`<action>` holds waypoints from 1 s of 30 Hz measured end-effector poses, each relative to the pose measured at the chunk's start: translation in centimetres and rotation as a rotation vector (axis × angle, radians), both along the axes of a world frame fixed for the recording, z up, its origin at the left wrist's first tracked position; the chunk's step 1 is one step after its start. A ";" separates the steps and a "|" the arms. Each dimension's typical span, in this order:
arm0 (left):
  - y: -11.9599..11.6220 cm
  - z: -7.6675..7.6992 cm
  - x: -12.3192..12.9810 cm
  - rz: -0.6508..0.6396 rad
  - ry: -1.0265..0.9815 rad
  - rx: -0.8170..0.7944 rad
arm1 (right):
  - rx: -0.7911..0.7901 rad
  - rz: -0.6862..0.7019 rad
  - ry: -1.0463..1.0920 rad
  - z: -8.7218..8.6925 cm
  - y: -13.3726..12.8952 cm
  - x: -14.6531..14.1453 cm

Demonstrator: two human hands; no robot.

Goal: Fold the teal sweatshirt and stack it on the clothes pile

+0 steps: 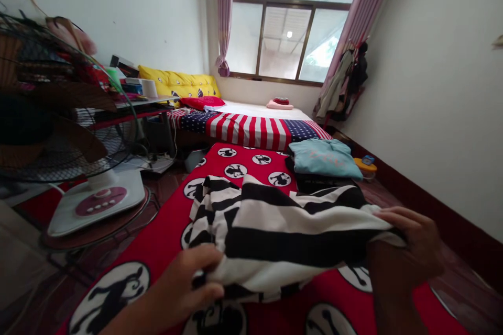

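Observation:
A garment with wide black and white stripes (283,225) is bunched up over a red cloth with white circles and black figures (251,167). My left hand (188,277) pinches its lower left edge between thumb and fingers. At the right end my right hand (412,246) grips the striped fabric, which is stretched between both hands. Part of the garment lies crumpled at the left. Just beyond its right side rests a folded light blue garment (324,159) on top of dark folded clothes (322,185).
A fan (104,201) stands on a stool at the left, beside a cluttered desk (153,100). Behind are a bed with a striped and starred cover (247,131) and a yellow cushion (181,84). Clothes (341,84) hang at the right wall, near a yellow-lidded container (364,166).

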State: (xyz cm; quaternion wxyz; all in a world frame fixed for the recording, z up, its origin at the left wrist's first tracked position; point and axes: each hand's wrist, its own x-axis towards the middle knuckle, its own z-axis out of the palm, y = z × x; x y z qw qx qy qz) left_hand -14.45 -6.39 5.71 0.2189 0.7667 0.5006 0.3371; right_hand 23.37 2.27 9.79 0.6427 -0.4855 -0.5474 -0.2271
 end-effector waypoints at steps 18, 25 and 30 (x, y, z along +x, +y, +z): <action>12.6 -3.5 2.5 -0.124 0.341 0.027 | -1.028 0.520 -0.040 -10.7 0.3 -7.0; 8.5 -2.1 1.0 -0.095 0.409 -0.074 | -0.739 0.642 0.313 -9.0 -3.4 -5.3; 2.7 2.6 -1.0 -0.120 0.394 -0.228 | -0.992 0.569 0.469 -7.2 -7.4 -1.4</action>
